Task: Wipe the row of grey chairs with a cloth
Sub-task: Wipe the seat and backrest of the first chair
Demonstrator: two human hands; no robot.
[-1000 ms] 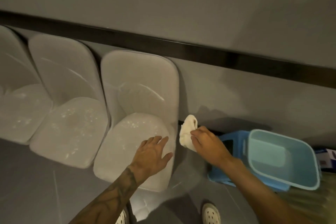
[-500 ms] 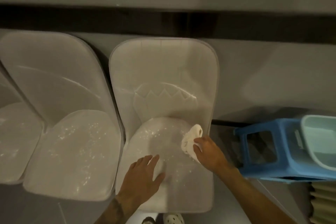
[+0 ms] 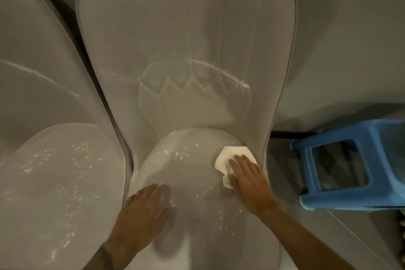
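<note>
A grey chair [image 3: 186, 50] with a tall back fills the middle of the view; its seat is speckled with pale spots. My right hand [image 3: 248, 178] presses a crumpled white cloth [image 3: 228, 158] flat onto the back right part of that seat, fingers straight over it. My left hand [image 3: 142, 210] rests flat on the seat's front left part, fingers spread. A second grey chair [image 3: 50, 171] stands right beside it on the left, its seat speckled too.
A blue plastic stool [image 3: 350, 166] stands on the floor close to the right of the chair. A grey wall [image 3: 350, 39] runs behind the chairs. Something pale and ridged shows at the right edge below the stool.
The view has closed in on the right-hand chair. My right hand has laid the cloth down flat on the seat's back right; my left hand stays on the seat's front.
</note>
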